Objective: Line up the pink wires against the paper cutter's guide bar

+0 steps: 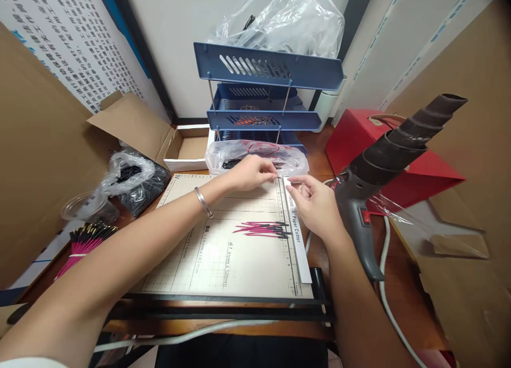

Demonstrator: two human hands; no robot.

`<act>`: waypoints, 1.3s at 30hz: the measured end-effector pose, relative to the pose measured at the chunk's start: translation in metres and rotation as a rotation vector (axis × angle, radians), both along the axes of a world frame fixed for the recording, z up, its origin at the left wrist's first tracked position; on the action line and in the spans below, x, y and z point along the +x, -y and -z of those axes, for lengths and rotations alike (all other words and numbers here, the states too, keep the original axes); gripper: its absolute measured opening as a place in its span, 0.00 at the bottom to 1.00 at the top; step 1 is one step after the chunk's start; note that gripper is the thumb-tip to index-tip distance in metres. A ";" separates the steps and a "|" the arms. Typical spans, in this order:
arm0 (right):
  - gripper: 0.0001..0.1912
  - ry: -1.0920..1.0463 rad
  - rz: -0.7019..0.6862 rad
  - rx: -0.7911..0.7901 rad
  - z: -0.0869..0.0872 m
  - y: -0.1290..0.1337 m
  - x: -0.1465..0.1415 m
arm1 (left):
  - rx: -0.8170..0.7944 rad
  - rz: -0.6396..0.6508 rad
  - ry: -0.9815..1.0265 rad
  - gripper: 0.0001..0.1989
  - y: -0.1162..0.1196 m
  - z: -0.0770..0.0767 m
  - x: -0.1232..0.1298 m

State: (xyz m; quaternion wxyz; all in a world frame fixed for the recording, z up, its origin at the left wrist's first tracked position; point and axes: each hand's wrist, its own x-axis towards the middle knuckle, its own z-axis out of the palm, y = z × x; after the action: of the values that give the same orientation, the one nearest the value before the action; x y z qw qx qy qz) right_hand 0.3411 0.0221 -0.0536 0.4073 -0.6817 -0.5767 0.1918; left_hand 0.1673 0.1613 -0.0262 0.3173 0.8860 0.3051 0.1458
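My left hand (255, 173), with a silver bangle on the wrist, is over the far right part of a cream paper cutter board (215, 208). Its thumb and fingers are closed together; whatever they hold is too small to make out. Just across the cutter's white edge strip (299, 240) is my right hand (317, 203), its thumb and fingertips pinched near the strip's far end. I cannot make out what is in that pinch. Several pink wires with black sleeved ends (261, 230) lie on the board, nearer to me, their black ends toward the strip.
A grey heat gun (359, 182) stands at right, nozzle up, before a red box (351, 128). Behind the board are a plastic bag (255, 150) and blue tiered trays (271, 65). At left are a bundle of pink wires (85, 243), a clear tub (90, 208) and an open carton (131, 123).
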 end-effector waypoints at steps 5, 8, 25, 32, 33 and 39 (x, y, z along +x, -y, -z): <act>0.18 -0.034 0.065 0.045 -0.006 0.002 0.003 | 0.110 -0.222 -0.031 0.11 -0.033 0.013 0.015; 0.18 -0.012 0.045 0.026 -0.006 0.001 0.008 | 0.151 -0.249 -0.070 0.13 -0.035 0.018 0.018; 0.10 0.144 -0.493 -0.371 -0.014 0.014 0.010 | 0.246 -0.023 -0.315 0.26 0.140 0.005 -0.065; 0.08 0.217 -0.486 -0.390 -0.019 0.013 0.006 | 0.278 -0.145 -0.433 0.40 0.196 0.027 -0.068; 0.08 0.218 -0.480 -0.384 -0.019 0.013 0.006 | 0.287 -0.155 -0.431 0.40 0.198 0.029 -0.066; 0.08 0.262 -0.432 -0.362 -0.021 0.010 0.009 | 0.334 -0.215 -0.416 0.37 0.203 0.032 -0.060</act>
State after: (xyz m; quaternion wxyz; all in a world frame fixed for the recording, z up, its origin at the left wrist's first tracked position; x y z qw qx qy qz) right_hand 0.3502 0.0117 -0.0324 0.1512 -0.6238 -0.7124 0.2839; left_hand 0.1077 -0.0417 -0.0581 0.0801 0.8994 0.4277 0.0422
